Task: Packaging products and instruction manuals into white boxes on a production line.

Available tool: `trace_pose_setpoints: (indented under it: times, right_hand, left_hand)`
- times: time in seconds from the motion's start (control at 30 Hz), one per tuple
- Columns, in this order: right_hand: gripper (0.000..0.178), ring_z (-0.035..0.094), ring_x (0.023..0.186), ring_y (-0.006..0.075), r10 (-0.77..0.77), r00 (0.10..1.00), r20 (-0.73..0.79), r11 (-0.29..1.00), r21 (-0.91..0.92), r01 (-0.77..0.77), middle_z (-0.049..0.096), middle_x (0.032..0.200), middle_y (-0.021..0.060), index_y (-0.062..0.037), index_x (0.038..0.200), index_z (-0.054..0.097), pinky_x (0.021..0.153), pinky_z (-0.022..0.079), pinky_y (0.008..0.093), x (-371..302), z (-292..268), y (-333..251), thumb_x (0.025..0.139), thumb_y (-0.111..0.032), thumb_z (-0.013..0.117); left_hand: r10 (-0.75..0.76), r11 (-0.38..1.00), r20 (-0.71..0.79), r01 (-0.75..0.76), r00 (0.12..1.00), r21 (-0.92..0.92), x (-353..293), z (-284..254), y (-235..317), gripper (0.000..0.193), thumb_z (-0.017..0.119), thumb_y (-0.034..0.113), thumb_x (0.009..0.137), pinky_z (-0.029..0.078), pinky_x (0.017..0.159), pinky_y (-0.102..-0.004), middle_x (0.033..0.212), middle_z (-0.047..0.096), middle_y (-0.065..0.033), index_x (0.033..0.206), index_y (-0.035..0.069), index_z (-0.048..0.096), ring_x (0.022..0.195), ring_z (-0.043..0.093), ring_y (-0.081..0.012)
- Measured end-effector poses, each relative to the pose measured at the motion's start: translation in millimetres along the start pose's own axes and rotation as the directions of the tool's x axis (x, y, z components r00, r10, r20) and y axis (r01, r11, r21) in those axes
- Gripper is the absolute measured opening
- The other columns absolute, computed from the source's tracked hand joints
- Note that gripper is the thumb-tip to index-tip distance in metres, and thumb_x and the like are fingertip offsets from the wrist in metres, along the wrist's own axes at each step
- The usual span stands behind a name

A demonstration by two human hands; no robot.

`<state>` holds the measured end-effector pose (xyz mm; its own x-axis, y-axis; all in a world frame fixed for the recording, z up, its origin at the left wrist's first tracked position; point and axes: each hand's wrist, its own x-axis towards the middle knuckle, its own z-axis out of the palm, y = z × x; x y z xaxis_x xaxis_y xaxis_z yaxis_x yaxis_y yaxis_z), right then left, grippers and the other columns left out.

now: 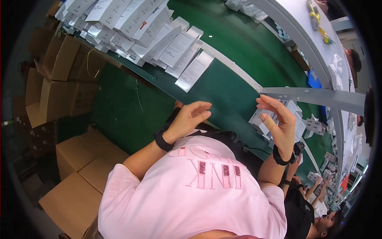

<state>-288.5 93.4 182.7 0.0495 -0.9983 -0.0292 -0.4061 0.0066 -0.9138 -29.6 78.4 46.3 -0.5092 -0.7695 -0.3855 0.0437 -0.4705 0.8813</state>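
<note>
My left hand [188, 121] hovers over the near edge of the green table [227, 89], thumb and fingers curved and apart, with nothing between them. Off to the right, my right hand [281, 124] is raised with its thumb spread from the bent fingers, and it holds nothing either. Each wrist has a black band. Beyond my left hand lies a flat white carton [195, 71], at the end of a long row of overlapping white cartons [175, 48]. Behind my right hand, partly hidden by it, sits a stack of white printed boxes [260, 122].
Open brown cardboard boxes [59, 93] stand at the left, and a closed one [85, 175] is nearer me. A grey metal post [314, 95] crosses above the table at the right. Co-workers' arms [292, 171] reach in at the lower right, beside small white pieces [314, 126].
</note>
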Motion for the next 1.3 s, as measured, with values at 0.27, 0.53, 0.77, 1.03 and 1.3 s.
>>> trace_pose_setpoints:
  times: [0.27, 0.53, 0.77, 1.03, 1.3]
  right_hand:
    - [0.055, 0.061, 0.095, 0.0176, 0.196, 0.952, 0.234, 0.979, -0.099, -0.177, 0.061, 0.115, 0.0136, -0.0041, 0.133, 0.05, 0.087, 0.048, 0.031, 83, 43, 62, 0.081, -0.01, 0.068]
    - [0.067, 0.052, 0.112, 0.0351, 0.059, 0.989, 0.138, 0.878, -0.478, 0.014, 0.053, 0.122, 0.022, 0.0025, 0.131, 0.045, 0.095, 0.044, 0.0386, 158, 131, 172, 0.075, -0.021, 0.074]
    - [0.049, 0.06, 0.095, 0.0392, 0.326, 0.943, 0.065, 0.796, -0.557, -0.236, 0.067, 0.09, 0.0178, -0.0025, 0.096, 0.064, 0.081, 0.048, 0.0494, 211, 197, 202, 0.068, -0.041, 0.073]
    - [0.056, 0.066, 0.082, 0.0363, 0.491, 0.842, 0.222, 0.811, -0.468, -0.35, 0.067, 0.085, 0.0233, 0.003, 0.085, 0.069, 0.072, 0.051, 0.0455, 193, 193, 224, 0.062, -0.047, 0.076]
    - [0.034, 0.067, 0.083, 0.0344, 0.473, 0.88, 0.035, 0.756, -0.529, -0.386, 0.068, 0.086, 0.0188, -0.0039, 0.09, 0.07, 0.073, 0.052, 0.0448, 171, 190, 229, 0.065, -0.025, 0.075]
  left_hand:
    - [0.005, 0.998, -0.189, 0.008, 0.982, 0.067, 6, -83, -6, 0.029, 0.061, 0.012, 0.091, 0.045, 0.092, -0.0256, 0.112, 0.064, -0.0087, 0.119, 0.001, 0.059, 0.105, 0.059, -0.0142]
    - [-0.335, 0.939, -0.245, 0.343, 0.91, -0.008, 32, -149, -55, 0.06, 0.063, 0.026, 0.091, 0.047, 0.077, -0.0252, 0.112, 0.064, -0.0086, 0.14, 0.004, 0.037, 0.093, 0.061, -0.0133]
    - [-0.529, 0.839, -0.117, 0.498, 0.84, -0.22, 54, -175, -71, 0.059, 0.061, 0.034, 0.091, 0.049, 0.083, -0.037, 0.117, 0.062, -0.014, 0.136, 0.003, 0.04, 0.1, 0.062, -0.0219]
    - [-0.639, 0.743, 0.159, 0.657, 0.753, -0.124, 95, -176, -86, 0.059, 0.051, 0.048, 0.093, 0.042, 0.095, -0.0473, 0.125, 0.055, -0.0186, 0.129, 0.001, 0.044, 0.114, 0.053, -0.0335]
    - [-0.68, 0.714, 0.285, 0.699, 0.675, 0.047, 99, -166, -61, 0.065, 0.047, 0.052, 0.093, 0.04, 0.097, -0.0455, 0.128, 0.054, -0.0164, 0.134, 0.001, 0.041, 0.115, 0.052, -0.0317]
